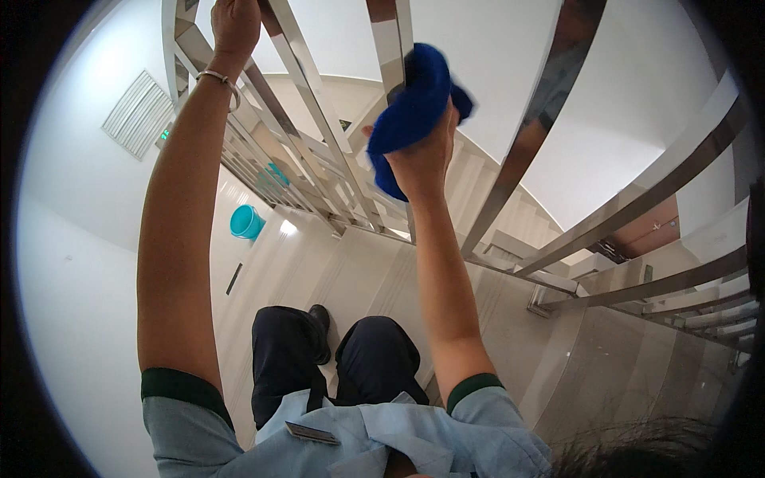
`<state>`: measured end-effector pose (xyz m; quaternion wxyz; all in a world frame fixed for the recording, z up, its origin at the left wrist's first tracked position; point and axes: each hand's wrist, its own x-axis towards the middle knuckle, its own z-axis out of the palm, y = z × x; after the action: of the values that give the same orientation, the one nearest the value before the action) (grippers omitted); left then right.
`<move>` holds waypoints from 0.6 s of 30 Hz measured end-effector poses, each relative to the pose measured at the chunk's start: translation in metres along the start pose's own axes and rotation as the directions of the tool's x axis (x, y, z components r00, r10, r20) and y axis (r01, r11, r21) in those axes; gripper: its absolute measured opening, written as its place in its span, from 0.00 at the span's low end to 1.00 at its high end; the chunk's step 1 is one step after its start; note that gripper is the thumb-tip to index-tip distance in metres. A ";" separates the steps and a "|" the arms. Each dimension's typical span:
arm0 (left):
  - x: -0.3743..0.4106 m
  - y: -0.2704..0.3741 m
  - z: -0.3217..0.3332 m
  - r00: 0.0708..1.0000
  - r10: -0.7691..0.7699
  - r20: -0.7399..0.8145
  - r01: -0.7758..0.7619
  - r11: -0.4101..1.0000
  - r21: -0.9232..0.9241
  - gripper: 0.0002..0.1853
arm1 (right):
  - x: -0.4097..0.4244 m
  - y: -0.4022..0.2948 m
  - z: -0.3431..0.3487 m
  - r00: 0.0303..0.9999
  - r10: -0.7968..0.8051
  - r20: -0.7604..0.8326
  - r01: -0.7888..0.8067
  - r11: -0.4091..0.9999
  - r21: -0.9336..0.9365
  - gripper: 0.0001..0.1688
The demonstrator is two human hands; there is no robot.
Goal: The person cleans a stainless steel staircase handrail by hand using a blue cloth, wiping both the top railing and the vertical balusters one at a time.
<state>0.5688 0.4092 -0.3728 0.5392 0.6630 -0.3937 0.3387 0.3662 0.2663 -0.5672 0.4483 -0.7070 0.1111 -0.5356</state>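
My right hand holds a blue cloth wrapped partly around an upright metal baluster of the stair railing. The cloth covers most of my fingers, and its edges look blurred. My left hand is raised at the top edge of the view, beside another baluster. The frame cuts off its fingers, so what they grip is hidden. A bangle circles my left wrist.
Pale stair treads lie under my legs. A turquoise bucket stands on the floor at left, by the white wall with a vent grille. Beyond the railing, a lower flight descends. More metal bars slope away at right.
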 end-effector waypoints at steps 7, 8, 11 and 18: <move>-0.002 -0.012 -0.003 0.997 0.059 -0.052 -0.053 0.992 0.114 0.31 | -0.024 0.029 -0.004 0.982 0.131 0.133 -0.149 0.980 0.136 0.38; -0.004 -0.018 -0.013 0.996 0.086 -0.017 -0.081 0.977 0.200 0.32 | -0.030 0.029 -0.003 0.987 0.107 0.118 -0.121 0.985 0.119 0.37; -0.016 -0.016 -0.011 0.999 0.027 0.043 -0.032 0.991 0.130 0.35 | -0.050 0.055 0.000 0.981 0.128 0.144 -0.126 0.992 -0.023 0.44; -0.015 -0.001 -0.004 0.995 0.103 -0.020 -0.097 0.976 0.194 0.33 | -0.136 0.133 0.007 0.956 0.253 0.149 -0.222 0.955 -0.198 0.47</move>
<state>0.5627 0.4154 -0.3860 0.4608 0.6862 -0.3836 0.4119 0.3606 0.2803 -0.7574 0.4521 -0.7695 0.2040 -0.4024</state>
